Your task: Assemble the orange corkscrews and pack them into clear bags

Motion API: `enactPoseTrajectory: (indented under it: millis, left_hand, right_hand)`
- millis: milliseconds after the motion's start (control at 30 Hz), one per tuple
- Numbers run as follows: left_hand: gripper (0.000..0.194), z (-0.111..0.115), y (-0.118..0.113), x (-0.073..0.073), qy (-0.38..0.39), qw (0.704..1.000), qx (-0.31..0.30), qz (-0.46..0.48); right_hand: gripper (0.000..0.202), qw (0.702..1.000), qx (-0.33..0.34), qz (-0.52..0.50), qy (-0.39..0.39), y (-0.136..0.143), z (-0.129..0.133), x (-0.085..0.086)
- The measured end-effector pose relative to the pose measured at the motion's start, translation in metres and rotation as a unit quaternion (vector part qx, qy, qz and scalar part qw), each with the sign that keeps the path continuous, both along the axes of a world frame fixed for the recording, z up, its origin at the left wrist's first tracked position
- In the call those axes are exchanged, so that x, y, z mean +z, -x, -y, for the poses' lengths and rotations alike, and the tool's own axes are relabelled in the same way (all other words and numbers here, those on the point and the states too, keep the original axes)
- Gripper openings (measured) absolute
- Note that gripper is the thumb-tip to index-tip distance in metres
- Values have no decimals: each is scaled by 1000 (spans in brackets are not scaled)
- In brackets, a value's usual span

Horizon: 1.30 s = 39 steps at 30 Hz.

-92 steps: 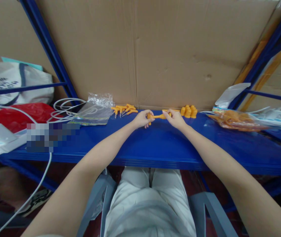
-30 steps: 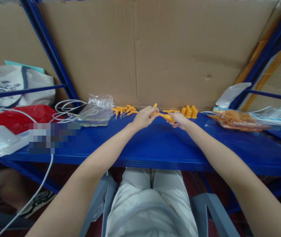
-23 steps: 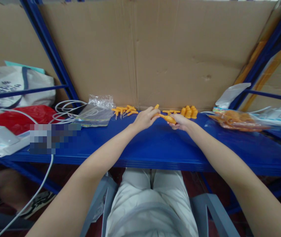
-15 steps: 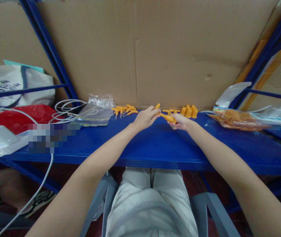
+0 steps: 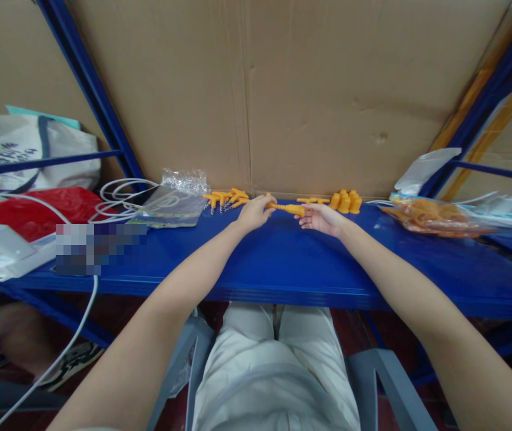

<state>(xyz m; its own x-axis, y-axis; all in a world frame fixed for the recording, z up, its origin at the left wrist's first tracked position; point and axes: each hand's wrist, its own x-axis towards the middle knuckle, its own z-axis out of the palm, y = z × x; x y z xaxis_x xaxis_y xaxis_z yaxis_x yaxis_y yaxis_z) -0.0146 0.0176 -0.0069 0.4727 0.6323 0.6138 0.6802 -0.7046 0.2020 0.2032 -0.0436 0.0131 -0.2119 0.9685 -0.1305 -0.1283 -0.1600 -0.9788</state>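
An orange corkscrew stretches between my two hands above the blue shelf. Its handle end is pinched by my left hand, with fingers closed over it. My right hand grips the thicker, sleeve-like end, its lower fingers loosely curled. Whether the two ends are joined I cannot tell. Left of my left hand lie several orange T-handled corkscrews, their metal spirals showing. Behind my right hand are orange T-shaped pieces, and beside them several orange sleeve-like pieces stand upright in a cluster.
A clear plastic bag and white cables lie at left, near a red bag and a power strip. At right lies a bag of orange parts. Cardboard backs the blue shelf.
Both hands have shifted left with the corkscrew, my left hand farther, so the gap between them is wider. The corkscrew now lies closer to level.
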Motion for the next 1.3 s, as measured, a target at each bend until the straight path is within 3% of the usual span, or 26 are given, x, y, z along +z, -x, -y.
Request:
enactPoseTrajectory:
  millis: [167,267,333,433,533,700,833,967,1133,1300]
  left_hand:
    - [35,0,2,-1,27,999,31,-18]
    - [55,1,1,-2,41,998,36,-34]
    - [59,1,2,-3,49,997,39,-46]
    - [50,0,3,-3,62,995,43,-68]
    - [42,-1,3,-2,78,992,49,-88]
    - [41,2,0,0,106,986,53,-115]
    - [40,4,-1,1,113,986,36,-117]
    - [39,6,-3,1,119,986,19,-112]
    - [38,6,-4,0,114,988,4,-102]
    - [35,5,-4,-1,109,988,-11,-106]
  right_hand:
    - [2,994,-43,21,-98,-1,-8,-11]
    - [20,977,-109,56,-174,-8,-22,-21]
    - [33,947,-175,98,-251,-18,-33,-27]
    - [40,869,-262,211,-364,-35,-45,-33]
    - [35,771,-294,383,-414,-45,-48,-36]
    - [29,642,-249,594,-416,-34,-41,-37]
    - [29,565,-216,681,-413,-23,-36,-34]
    - [23,544,-201,713,-394,-20,-33,-31]
    - [24,566,-173,721,-359,-18,-29,-30]
    - [30,580,-158,707,-372,-19,-28,-34]
